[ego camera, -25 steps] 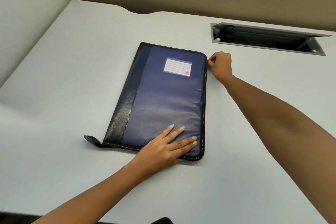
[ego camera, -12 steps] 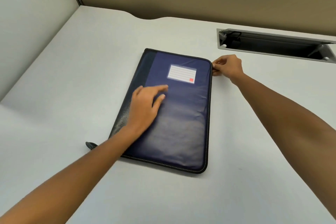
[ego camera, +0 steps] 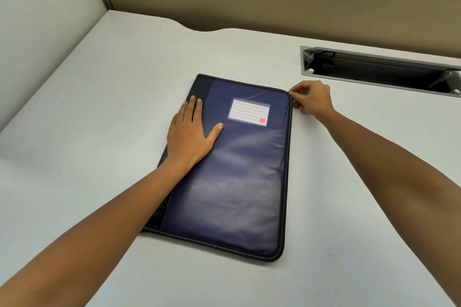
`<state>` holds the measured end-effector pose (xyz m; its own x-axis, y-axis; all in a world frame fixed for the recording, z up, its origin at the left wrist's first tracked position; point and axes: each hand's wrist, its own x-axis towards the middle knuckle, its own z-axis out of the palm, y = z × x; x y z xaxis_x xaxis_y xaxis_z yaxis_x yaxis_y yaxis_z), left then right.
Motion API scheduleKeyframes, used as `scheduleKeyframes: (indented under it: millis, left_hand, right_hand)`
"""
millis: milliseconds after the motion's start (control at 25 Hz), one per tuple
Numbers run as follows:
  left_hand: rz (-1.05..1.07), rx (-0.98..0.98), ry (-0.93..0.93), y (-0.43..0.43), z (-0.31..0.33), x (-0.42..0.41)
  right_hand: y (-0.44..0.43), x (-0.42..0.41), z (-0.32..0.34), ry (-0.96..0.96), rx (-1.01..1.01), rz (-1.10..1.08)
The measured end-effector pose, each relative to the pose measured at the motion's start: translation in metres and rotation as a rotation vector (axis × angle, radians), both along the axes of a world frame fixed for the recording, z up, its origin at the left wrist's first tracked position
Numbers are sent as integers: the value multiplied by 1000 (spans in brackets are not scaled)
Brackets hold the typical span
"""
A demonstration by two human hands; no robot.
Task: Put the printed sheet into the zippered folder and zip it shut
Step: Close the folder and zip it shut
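Observation:
A navy zippered folder point(ego camera: 232, 177) with a black spine and a white lined label point(ego camera: 248, 111) lies closed and flat on the white desk. My left hand point(ego camera: 190, 133) rests palm down, fingers spread, on its upper left part near the spine. My right hand point(ego camera: 310, 98) sits at the folder's far right corner, fingers pinched together on the zipper pull there; the pull itself is hidden by the fingers. The printed sheet is not in sight.
The white desk point(ego camera: 87, 112) has a grey cable tray opening point(ego camera: 379, 70) at the back right, just beyond my right hand. Partition walls stand at the left and the back.
My left hand has slid from the folder's near edge up to its upper left part and now lies flat. My right hand has stayed at the far right corner.

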<state>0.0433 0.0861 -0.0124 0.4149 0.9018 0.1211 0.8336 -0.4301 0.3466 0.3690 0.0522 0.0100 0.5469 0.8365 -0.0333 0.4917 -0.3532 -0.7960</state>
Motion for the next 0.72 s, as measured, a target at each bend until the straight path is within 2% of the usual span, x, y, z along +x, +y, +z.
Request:
scheduleKeyframes:
  millis: [200, 360, 560, 640, 720]
  left_hand:
    - [10, 30, 13, 0, -4, 1]
    - [24, 52, 30, 2, -5, 2]
    - [35, 61, 43, 3, -7, 3]
    - [33, 67, 48, 2, -7, 3]
    - [38, 62, 45, 1, -7, 4]
  right_hand:
    - [18, 17, 6, 171, -28, 182]
    - [40, 20, 18, 202, -81, 366]
    - [56, 19, 17, 264, -83, 428]
    - [64, 12, 18, 215, -106, 481]
    - [75, 4, 20, 54, -140, 565]
